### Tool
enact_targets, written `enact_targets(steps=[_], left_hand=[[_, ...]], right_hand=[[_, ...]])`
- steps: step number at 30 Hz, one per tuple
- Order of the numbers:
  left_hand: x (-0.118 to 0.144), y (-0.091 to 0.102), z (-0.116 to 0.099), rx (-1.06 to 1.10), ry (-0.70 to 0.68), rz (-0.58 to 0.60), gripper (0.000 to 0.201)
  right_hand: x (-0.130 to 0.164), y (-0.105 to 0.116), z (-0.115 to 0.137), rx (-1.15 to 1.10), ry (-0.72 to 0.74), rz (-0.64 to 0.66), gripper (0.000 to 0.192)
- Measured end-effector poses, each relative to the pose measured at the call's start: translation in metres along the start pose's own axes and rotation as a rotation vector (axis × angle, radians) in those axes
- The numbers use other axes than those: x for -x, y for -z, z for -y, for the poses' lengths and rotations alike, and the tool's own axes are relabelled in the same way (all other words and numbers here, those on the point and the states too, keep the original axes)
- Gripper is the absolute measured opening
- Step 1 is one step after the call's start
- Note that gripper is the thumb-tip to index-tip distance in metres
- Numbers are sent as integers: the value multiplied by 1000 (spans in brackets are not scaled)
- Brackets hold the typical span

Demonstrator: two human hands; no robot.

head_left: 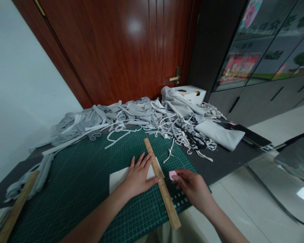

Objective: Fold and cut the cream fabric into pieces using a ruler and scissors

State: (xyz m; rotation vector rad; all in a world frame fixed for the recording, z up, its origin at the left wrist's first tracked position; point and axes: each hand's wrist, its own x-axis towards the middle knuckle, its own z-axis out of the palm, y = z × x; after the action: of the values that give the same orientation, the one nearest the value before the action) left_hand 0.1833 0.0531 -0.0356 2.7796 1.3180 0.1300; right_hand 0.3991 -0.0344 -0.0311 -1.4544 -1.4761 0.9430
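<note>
The wooden ruler (161, 182) runs lengthwise away from the person across the white fabric piece (121, 177) on the tabletop, pinned by the flat, spread left hand (139, 175), while the right hand (190, 185) pinches pink chalk (172, 175) just right of its edge.

The scene was dim and evenly lit, with soft daylight falling from the right, where the pale tiled floor (268, 202) showed a bright glare patch. A diffuse highlight sat on the glossy reddish-brown wooden door (134, 27). The glass-fronted dark cabinet (268, 44) carried coloured reflections. Shadows under the heap of grey fabric strips (142, 118) were faint. Wide-angle distortion bent the door frame and the desk (225, 158) edges; corners looked soft and slightly blurred.
</note>
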Motion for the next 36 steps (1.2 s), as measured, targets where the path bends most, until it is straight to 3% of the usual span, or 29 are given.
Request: enact_targets(steps=[3,10,16,24,36], left_hand=[[1,-2,1,-1,4,-5,81],[3,1,-1,20,-3,-15,80],[3,5,-4,11,2,5,80],[5,4,-5,20,1,-12,79],[8,13,-8,48,-14,-12,79]], right_hand=[[-5,-9,1,124,129,-85,23],[-2,-37,-8,417,346,-19,26],[0,-40,-18,598,485,-49,31],[1,-41,-19,690,516,-10,32],[-1,-44,-23,722,502,-74,24]])
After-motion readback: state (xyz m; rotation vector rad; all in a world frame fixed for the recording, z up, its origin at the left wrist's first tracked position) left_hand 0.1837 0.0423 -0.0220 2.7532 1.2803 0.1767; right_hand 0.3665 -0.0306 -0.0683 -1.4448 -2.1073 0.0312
